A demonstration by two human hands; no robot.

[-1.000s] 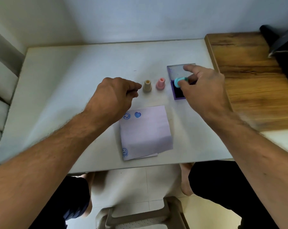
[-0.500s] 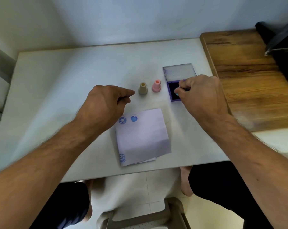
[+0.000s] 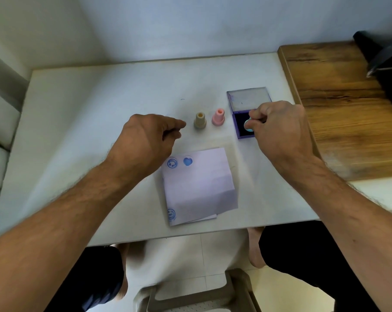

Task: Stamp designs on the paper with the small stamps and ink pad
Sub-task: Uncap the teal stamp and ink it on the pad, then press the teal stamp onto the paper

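My right hand [image 3: 278,129] pinches a small teal stamp [image 3: 248,127] over the dark pad of the open purple ink pad [image 3: 241,126], whose clear lid [image 3: 250,99] lies flat behind it. A beige stamp [image 3: 200,121] and a pink stamp [image 3: 218,117] stand upright left of the pad. A folded lilac paper [image 3: 199,183] lies near the table's front edge, with two blue prints at its top left corner and one at its bottom left. My left hand [image 3: 145,140] hovers left of the beige stamp with fingers loosely curled, holding nothing.
Everything sits on a white table [image 3: 89,122]. A wooden surface [image 3: 339,104] adjoins it on the right, with a dark object [image 3: 390,70] at its far end. A stool [image 3: 190,296] and my legs show below the table's front edge.
My right hand brought the teal stamp down from above the ink pad onto its dark pad. My left hand stayed in about the same place.
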